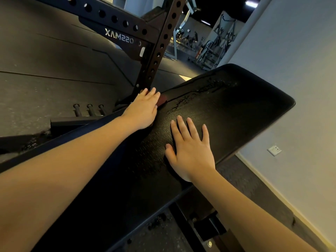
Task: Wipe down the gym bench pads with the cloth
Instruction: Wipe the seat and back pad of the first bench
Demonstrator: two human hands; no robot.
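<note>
Black bench pad (pixel 236 106), reddish cloth (pixel 163 100) under left hand (pixel 143 110), right hand (pixel 190 148) flat alongside.

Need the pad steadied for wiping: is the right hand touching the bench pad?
Touching. The head view shows the right hand lying flat on the bench pad, fingers spread.

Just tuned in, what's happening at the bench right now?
A person is wiping a black bench pad. The left hand presses a reddish cloth against the pad's left edge, close to the rack upright; only a corner of the cloth shows past the fingers. The right hand lies flat on top of the pad, fingers spread, holding nothing. The pad's surface looks cracked further along.
</note>
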